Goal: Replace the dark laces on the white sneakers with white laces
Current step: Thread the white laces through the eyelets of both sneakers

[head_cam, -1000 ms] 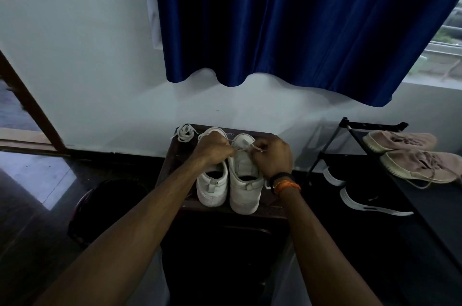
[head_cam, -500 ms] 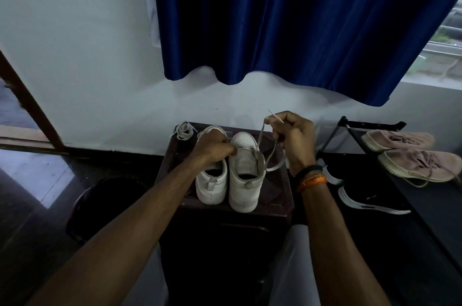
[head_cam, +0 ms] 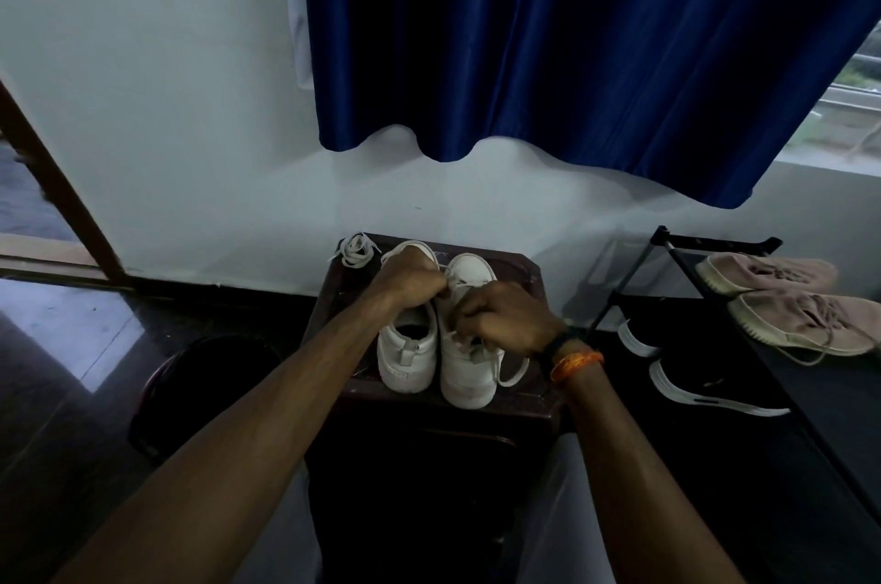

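Note:
Two white sneakers stand side by side, heels toward me, on a dark brown stool (head_cam: 527, 397). My left hand (head_cam: 405, 281) lies over the left sneaker (head_cam: 407, 357) and pinches the white lace (head_cam: 512, 373) near the eyelets of the right sneaker (head_cam: 469, 376). My right hand (head_cam: 507, 319) rests over the right sneaker's tongue with its fingers curled round the same lace, whose free loop hangs down the shoe's right side. A coiled spare lace (head_cam: 355, 250) lies at the stool's back left corner. No dark lace shows.
A black shoe rack (head_cam: 691, 259) stands to the right with pinkish sneakers (head_cam: 801, 312) on top and dark shoes (head_cam: 705, 388) below. A dark round bin (head_cam: 200, 373) sits left of the stool. A blue curtain (head_cam: 572, 35) hangs above, against the white wall.
My right hand, which had pulled the lace up and to the right, has come back down onto the right sneaker. The left hand has stayed over the shoes.

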Demonstrator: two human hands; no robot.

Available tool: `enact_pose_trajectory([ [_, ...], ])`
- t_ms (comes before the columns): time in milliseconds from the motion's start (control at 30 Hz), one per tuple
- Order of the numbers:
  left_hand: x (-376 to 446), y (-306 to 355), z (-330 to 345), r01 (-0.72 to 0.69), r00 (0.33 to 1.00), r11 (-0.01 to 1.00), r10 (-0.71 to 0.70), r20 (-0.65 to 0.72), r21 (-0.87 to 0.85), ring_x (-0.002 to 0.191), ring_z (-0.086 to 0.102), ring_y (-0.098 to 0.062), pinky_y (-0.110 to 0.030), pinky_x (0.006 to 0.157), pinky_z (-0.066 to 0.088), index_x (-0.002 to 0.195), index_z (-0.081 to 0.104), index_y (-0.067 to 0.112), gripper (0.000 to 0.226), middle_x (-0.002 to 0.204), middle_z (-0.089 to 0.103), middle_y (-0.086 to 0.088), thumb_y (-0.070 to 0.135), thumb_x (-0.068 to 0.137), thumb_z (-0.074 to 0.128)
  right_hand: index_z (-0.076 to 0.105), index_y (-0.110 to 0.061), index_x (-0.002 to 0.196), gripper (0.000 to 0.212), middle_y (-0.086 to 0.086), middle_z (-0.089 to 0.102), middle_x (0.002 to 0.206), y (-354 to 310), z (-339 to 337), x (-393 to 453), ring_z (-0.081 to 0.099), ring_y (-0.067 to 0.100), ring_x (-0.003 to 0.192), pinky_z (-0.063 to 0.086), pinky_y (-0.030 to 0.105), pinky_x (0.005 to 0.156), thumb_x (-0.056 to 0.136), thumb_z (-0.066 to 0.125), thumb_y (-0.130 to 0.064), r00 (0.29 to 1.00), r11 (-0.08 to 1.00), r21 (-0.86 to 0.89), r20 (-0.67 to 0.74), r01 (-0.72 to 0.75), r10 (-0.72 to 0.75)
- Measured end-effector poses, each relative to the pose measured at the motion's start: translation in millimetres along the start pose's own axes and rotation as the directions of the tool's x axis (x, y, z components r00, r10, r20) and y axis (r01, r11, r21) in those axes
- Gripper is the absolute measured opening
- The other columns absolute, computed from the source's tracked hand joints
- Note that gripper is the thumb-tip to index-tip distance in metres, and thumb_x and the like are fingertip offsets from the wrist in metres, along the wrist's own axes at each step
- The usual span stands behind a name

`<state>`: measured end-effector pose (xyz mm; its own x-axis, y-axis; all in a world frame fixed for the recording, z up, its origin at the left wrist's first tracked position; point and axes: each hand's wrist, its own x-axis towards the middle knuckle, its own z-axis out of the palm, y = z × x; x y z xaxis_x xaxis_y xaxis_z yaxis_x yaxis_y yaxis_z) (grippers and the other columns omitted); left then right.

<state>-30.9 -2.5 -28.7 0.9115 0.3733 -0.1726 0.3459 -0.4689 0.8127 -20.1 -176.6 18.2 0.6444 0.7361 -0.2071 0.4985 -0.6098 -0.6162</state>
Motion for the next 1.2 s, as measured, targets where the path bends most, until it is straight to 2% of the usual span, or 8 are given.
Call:
enact_pose_trajectory([
  [133, 3.6, -2.4, 1.8, 0.009, 1.0, 1.0, -0.009, -0.008, -0.002, 0.056, 0.046, -0.014, -0.026, 0.055, 0.035, 0.044, 0.046, 0.017, 0.038, 0.054, 0.048, 0.003, 0.015, 0.068, 0.076, 0.081, -0.012, 0.079, 0.016, -0.004, 0.075, 0.068, 2.4, -10.5, -7.6, 0.064, 0.003, 0.052, 0.049, 0.016, 0.058, 0.083, 0.065, -0.012, 0.999, 0.998, 0.018, -0.006, -0.053, 0.053],
  [233, 3.8, -3.0, 1.4, 0.009, 1.0, 1.0, -0.009, 0.006, -0.016, 0.059, 0.049, -0.016, -0.028, 0.057, 0.038, 0.044, 0.05, 0.017, 0.033, 0.054, 0.051, 0.003, 0.019, 0.063, 0.077, 0.08, -0.013, 0.079, 0.016, -0.004, 0.068, 0.054, 7.6, -17.4, -7.4, 0.064, 0.004, 0.051, 0.052, 0.021, 0.06, 0.085, 0.065, -0.014, 0.981, 0.998, 0.014, -0.185, -0.058, 0.06],
  [467, -0.3, -1.2, -1.9, 0.007, 0.999, 1.0, -0.007, 0.045, 0.006, 0.06, 0.052, -0.016, -0.031, 0.061, 0.042, 0.062, 0.067, 0.005, 0.023, 0.057, 0.054, 0.0, 0.026, 0.061, 0.075, 0.068, -0.017, 0.069, 0.034, 0.005, 0.07, 0.069, 36.1, -27.9, 12.1, 0.066, 0.027, 0.076, 0.05, 0.032, 0.072, 0.097, 0.058, -0.033, 0.805, 0.988, 0.111, -0.573, -0.107, 0.152],
  [700, -2.4, 2.1, -2.5, -0.053, 0.998, 0.996, 0.05, 0.049, 0.068, 0.064, 0.057, -0.015, -0.04, 0.068, 0.054, 0.072, 0.072, 0.002, 0.039, 0.063, 0.062, -0.005, 0.037, 0.055, 0.071, 0.059, -0.028, 0.056, 0.039, -0.005, 0.063, 0.06, 47.4, -14.0, 26.7, 0.066, 0.028, 0.073, 0.05, 0.029, 0.069, 0.094, 0.056, -0.023, 0.804, 0.984, 0.106, -0.568, -0.141, 0.176],
  [833, 0.6, -0.1, 0.3, -0.067, 0.997, 0.99, 0.062, 0.037, 0.128, 0.071, 0.061, -0.015, -0.031, 0.067, 0.052, 0.073, 0.073, 0.008, 0.02, 0.073, 0.069, -0.007, 0.027, 0.071, 0.078, 0.078, -0.023, 0.098, 0.036, -0.006, 0.074, 0.078, 48.6, -5.5, 23.3, 0.07, 0.016, 0.086, 0.056, 0.029, 0.081, 0.084, 0.054, 0.0, 0.825, 0.988, 0.139, -0.551, -0.061, 0.128],
  [1033, 8.2, -1.3, -7.1, -0.124, 0.992, 0.991, 0.123, 0.023, 0.045, 0.093, 0.067, -0.013, -0.032, 0.08, 0.052, 0.089, 0.074, 0.022, 0.017, 0.095, 0.073, 0.006, 0.037, 0.082, 0.069, 0.078, -0.018, 0.094, 0.022, -0.004, 0.077, 0.09, 44.8, 7.2, 27.1, 0.069, 0.011, 0.082, 0.052, 0.018, 0.078, 0.085, 0.062, -0.006, 0.818, 0.994, 0.104, -0.572, -0.011, 0.069],
  [1100, 12.2, -4.0, -11.1, -0.207, 0.978, 0.959, 0.196, 0.078, 0.194, 0.108, 0.065, -0.018, -0.029, 0.088, 0.051, 0.098, 0.078, 0.024, 0.02, 0.109, 0.072, 0.004, 0.022, 0.082, 0.067, 0.078, -0.019, 0.091, 0.019, -0.005, 0.077, 0.085, 46.6, 10.4, 27.6, 0.07, 0.012, 0.079, 0.055, 0.028, 0.083, 0.084, 0.065, -0.008, 0.814, 0.991, 0.134, -0.576, 0.006, 0.073],
  [1200, 12.6, -6.6, -11.5, -0.22, 0.975, 0.853, 0.175, 0.138, 0.474, 0.132, 0.043, -0.025, -0.04, 0.111, 0.032, 0.096, 0.077, 0.033, 0.028, 0.132, 0.054, 0.0, 0.035, 0.073, 0.063, 0.076, -0.023, 0.089, 0.023, -0.007, 0.076, 0.075, 52.8, 13.1, 24.7, 0.073, 0.011, 0.082, 0.058, 0.04, 0.086, 0.078, 0.06, -0.012, 0.776, 0.93, 0.363, -0.603, 0.062, 0.184],
])
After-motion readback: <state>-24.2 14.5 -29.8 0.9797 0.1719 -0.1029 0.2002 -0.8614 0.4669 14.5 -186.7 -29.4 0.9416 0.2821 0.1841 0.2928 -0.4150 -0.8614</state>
